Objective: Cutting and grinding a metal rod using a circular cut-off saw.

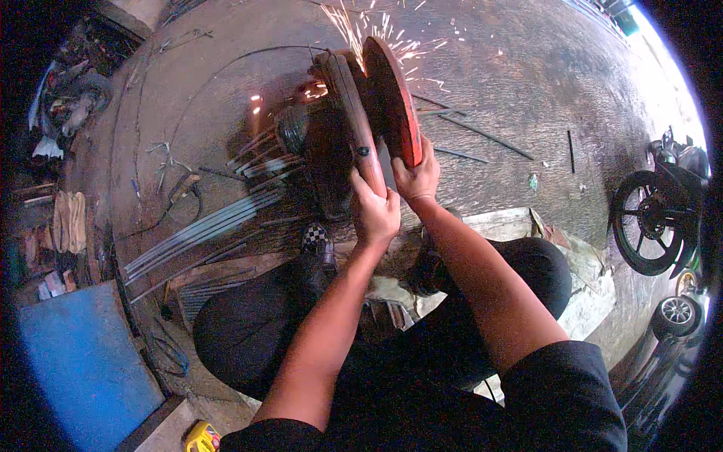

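In front of me is a cut-off saw with a long reddish-brown handle arm [350,105] and a round, red-rimmed guard [399,98] standing beside it. Sparks [354,30] spray from the saw at its far end. My left hand [376,211] is closed around the near end of the handle arm. Close by on its right, my right hand [419,175] has its fingers wrapped on the near edge of the red-rimmed guard. The saw's base is dark and largely hidden behind the arm, and I cannot make out the piece being cut.
Several grey metal rods [203,230] lie left of the saw, and thin dark rods [486,137] lie to its right. A blue panel [90,361] and a yellow tape measure [202,437] are at the lower left. A motorcycle [651,222] stands at the right.
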`<state>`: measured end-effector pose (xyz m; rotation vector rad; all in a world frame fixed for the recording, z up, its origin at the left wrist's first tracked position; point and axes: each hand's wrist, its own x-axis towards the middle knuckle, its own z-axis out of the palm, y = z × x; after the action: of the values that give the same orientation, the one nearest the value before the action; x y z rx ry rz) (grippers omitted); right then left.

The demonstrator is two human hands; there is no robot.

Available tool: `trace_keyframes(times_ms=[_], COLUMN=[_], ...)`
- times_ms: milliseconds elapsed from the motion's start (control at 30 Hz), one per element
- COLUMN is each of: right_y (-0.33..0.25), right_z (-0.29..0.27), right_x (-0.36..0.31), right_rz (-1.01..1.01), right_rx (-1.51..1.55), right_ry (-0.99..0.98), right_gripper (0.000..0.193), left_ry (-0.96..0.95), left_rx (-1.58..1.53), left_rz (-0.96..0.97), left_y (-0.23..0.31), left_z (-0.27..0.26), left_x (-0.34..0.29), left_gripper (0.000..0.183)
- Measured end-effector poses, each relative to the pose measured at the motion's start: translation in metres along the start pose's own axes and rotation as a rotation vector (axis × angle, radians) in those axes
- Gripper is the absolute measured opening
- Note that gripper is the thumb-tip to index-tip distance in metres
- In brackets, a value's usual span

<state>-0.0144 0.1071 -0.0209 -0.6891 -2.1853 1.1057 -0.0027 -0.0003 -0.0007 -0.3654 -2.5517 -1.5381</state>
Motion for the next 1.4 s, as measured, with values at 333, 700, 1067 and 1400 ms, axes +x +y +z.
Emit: trace_keyframes(times_ms=[333, 700, 1067, 1400], right_y=[0.000, 0.001, 0.003, 0.002], right_z=[0.001, 0.000, 0.001, 0.001], right_x=[-0.001, -0.002, -0.002, -0.003], right_rz=[-0.008, -0.011, -0.020, 0.018], right_rx=[-0.001, 0.012, -0.002, 0.008], right_ry=[0.015, 0.000, -0.003, -0.016], right_gripper=[0.054, 0.055, 0.053, 0.052], left_ry=[0.021, 0.044, -0.008, 0.008], left_rx=[-0.033, 0.020, -0.054, -0.020], left_rz=[-0.046, 0.046, -0.019, -0.012], left_y=[0.001, -0.009, -0.007, -0.012], left_z=[0.002, 0.004, 0.002, 0.006], left_x=[-0.001, -0.002, -0.003, -0.002], left_gripper=[0.063, 0.066, 0.068, 0.069])
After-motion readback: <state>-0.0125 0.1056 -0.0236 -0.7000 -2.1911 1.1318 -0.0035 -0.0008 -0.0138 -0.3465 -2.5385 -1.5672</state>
